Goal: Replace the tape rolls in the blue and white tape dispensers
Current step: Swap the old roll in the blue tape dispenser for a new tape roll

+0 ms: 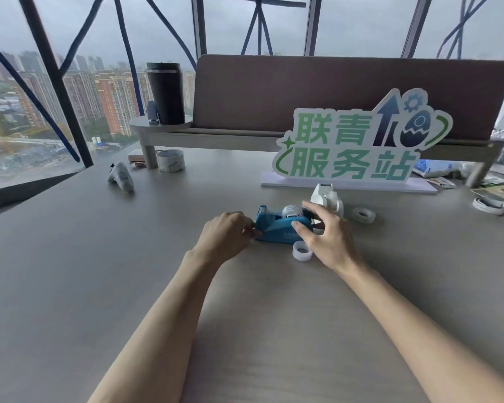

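Now clamping right hand point(323, 238) round blue dispenser point(275, 228), thumb on side, fingers over top; pinching its nine-o'clock end with curled left hand point(227, 234).

Blue dispenser point(280, 225) upright, roll point(292, 211) seated; white dispenser point(328, 199) behind.

Grey desk point(70, 271) w/ brown divider point(274, 91), big windows point(0, 18), overcast light.

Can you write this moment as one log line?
left hand: holds blue dispenser front | right hand: grips its back | white dispenser: stands behind
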Demonstrator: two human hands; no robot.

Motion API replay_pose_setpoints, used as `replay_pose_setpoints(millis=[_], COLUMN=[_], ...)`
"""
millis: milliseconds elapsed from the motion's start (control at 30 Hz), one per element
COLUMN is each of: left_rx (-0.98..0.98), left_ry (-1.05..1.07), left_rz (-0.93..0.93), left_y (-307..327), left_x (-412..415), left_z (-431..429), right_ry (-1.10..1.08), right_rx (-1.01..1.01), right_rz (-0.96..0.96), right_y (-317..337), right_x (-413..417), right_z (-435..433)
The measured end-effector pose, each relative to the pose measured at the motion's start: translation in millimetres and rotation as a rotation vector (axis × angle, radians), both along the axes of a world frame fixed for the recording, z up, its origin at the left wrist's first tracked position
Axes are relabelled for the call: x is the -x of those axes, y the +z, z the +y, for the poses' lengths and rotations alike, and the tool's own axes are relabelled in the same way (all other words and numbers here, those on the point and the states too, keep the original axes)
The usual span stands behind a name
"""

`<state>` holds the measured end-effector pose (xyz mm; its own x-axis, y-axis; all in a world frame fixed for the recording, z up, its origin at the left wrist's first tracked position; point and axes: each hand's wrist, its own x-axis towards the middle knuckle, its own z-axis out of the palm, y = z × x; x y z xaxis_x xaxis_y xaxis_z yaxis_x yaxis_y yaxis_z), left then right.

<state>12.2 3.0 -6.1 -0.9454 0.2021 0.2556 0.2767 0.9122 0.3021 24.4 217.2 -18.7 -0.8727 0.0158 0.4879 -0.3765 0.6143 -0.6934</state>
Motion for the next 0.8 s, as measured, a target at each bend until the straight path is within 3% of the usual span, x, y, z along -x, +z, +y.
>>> replay_pose_setpoints(millis=[400, 533, 733, 800], left_rx=[-0.139, -0.280, -0.200, -0.156], left_ry=[0.225, 0.159, -0.013, -0.033], left_rz=[0.139, 0.033, -0.151, -0.137], left_y=[-10, -7, -4, -6], left_x=[1, 1, -6, -6], left_z=[12, 13, 21, 24], right_ry=[0.096, 0.133, 0.183, 0.200], right_rx=[0.160, 0.201, 0.191, 0.213], right_rz=[-0.086, -0.153, -0.120, -0.132], right_y=[-1, -3, -6, -6], right_x=[5, 9, 12, 12], right_z=[3, 4, 3, 4])
